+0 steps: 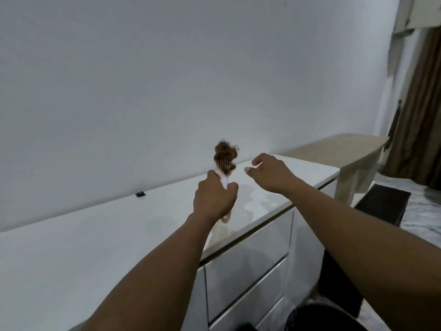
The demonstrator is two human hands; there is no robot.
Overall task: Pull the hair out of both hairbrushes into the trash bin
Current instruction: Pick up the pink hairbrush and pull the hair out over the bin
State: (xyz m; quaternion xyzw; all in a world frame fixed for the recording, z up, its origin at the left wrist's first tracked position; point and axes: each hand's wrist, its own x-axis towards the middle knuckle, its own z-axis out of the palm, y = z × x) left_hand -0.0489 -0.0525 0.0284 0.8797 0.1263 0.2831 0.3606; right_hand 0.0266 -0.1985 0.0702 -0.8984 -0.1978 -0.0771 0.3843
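Head view: left hand (213, 199) is gripping a hairbrush (224, 174) upright.
Right hand (269, 173) is hovering half-open and empty, likely reaching for the hair (225, 152).

**What can't really be made out here**

Most of the pink hairbrush (224, 181) handle is swallowed by the left hand (213, 199), and the bristles are mostly buried under the brown hair clump (224, 152). The dark trash bin (319, 317) is chopped off by the bottom edge. The tiny black thing (140, 194) by the wall can't be identified.
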